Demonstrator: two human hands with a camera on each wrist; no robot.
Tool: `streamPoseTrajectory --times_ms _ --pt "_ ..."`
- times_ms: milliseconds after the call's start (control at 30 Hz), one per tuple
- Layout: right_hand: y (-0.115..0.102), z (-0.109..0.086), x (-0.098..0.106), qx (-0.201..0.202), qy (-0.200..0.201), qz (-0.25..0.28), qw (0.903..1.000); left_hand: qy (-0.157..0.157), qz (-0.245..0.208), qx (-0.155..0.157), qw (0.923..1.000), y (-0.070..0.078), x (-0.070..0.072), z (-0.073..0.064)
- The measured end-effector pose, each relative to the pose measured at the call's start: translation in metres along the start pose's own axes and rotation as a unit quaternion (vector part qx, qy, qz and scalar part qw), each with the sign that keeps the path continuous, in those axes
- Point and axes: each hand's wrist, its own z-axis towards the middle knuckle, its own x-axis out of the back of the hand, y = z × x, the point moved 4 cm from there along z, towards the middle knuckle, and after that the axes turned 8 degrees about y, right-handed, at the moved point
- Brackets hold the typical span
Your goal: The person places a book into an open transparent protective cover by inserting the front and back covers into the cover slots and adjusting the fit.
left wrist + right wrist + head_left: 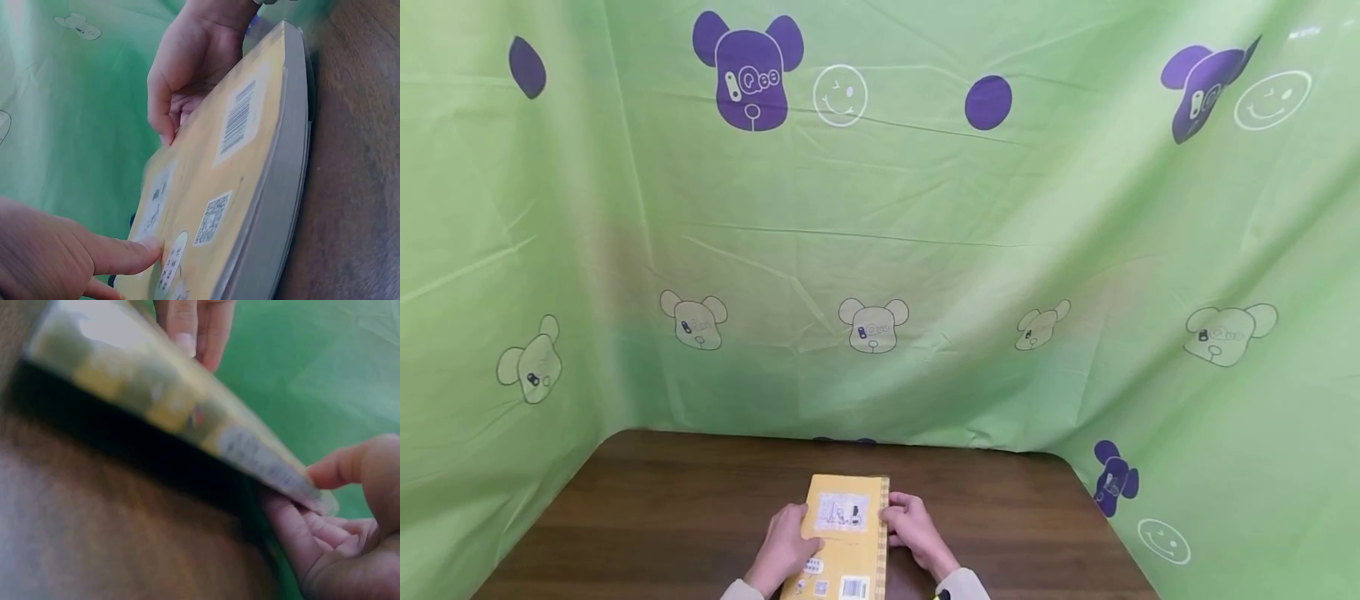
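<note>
A thick yellow book (850,546), back cover up with a barcode and a QR code, lies between my two hands at the near middle of the table. My left hand (786,546) grips its left edge, thumb (128,255) laid over the cover. On the other side, my right hand (916,532) pinches the checkered spine (162,406) near its far end, thumb above and curled fingers (300,534) below. Grey page edges (275,187) show in the left wrist view, where the book sits tilted over the wood. The left fingers under the book are mostly hidden.
The dark brown wooden table (685,492) has rounded far corners. A green curtain (880,217) with purple and outlined bear heads hangs along its back and both sides.
</note>
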Motion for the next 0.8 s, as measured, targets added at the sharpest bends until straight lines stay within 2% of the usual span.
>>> streamPoseTrajectory --times_ms 267,433,600,733,800 --pt "-0.003 0.000 0.002 0.007 -0.003 0.033 0.9994 -0.015 -0.013 -0.004 0.9998 0.002 -0.001 0.001" --pt "-0.010 0.001 0.004 0.009 -0.004 0.052 0.9986 -0.041 -0.018 0.015 0.9989 0.005 -0.001 0.005" --pt "-0.015 0.001 0.005 0.005 -0.012 0.078 0.9969 -0.043 -0.026 0.019 0.9986 0.010 0.000 0.007" --pt "-0.023 -0.001 0.006 0.012 -0.011 0.086 0.9961 -0.038 -0.022 0.007 0.9990 0.017 0.002 0.007" --pt "-0.028 -0.002 0.006 0.019 -0.007 0.087 0.9960 -0.030 -0.016 -0.014 0.9993 0.023 0.003 0.006"
